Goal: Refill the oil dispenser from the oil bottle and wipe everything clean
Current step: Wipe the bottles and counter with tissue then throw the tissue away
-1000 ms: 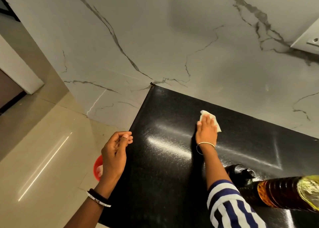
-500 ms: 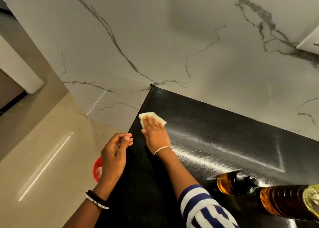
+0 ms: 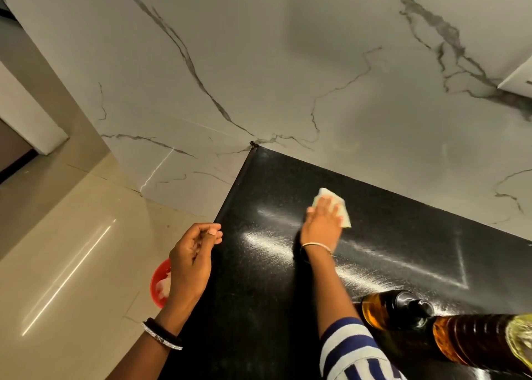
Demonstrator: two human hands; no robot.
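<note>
My right hand (image 3: 322, 225) presses a pale folded cloth (image 3: 344, 214) flat on the black countertop (image 3: 403, 235), fingers straight over it. My left hand (image 3: 191, 260) hovers off the counter's left edge with its fingers loosely curled and nothing in them. At the lower right stands the oil dispenser (image 3: 394, 310), amber oil under a black pump top. Next to it the large oil bottle (image 3: 478, 342) of ribbed plastic holds dark amber oil. Both stand behind my right forearm.
A marble-patterned wall (image 3: 288, 77) rises behind the counter. Beige floor tiles (image 3: 72, 250) lie to the left below the counter edge. A red bowl or bin (image 3: 159, 284) with something white inside sits on the floor under my left hand.
My right hand swept the cloth from mid-counter to the left edge, then back toward the right. The left hand stayed where it was.
</note>
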